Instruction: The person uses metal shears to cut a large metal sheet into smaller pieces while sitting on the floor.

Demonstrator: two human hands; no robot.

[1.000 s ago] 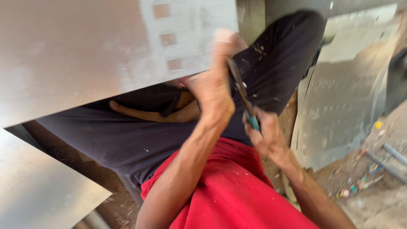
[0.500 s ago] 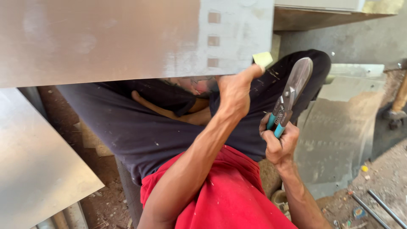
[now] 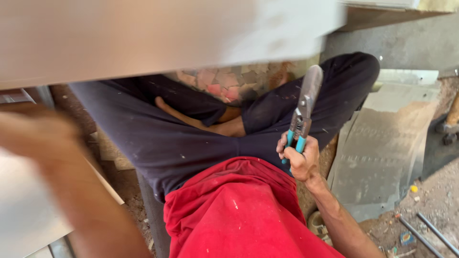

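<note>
Snips up, sheet metal overhead

Going left to right: the left hand (image 3: 40, 136) is just a motion smear at 9 o'clock, so I can't tell what its fingers are doing. The pale sheet metal (image 3: 143, 38) fills the top from 10 to 1 o'clock, smooth, dull, blurred, its ends cut off by the frame. Right of centre, the right hand (image 3: 300, 160) is wrapped tight around the teal handles of the tin snips (image 3: 302, 114). The long axis runs nearly vertical and the grey blades point toward 12, tipped slightly to 1. They're clear of the sheet, over the dark trousers (image 3: 181, 143).
</note>
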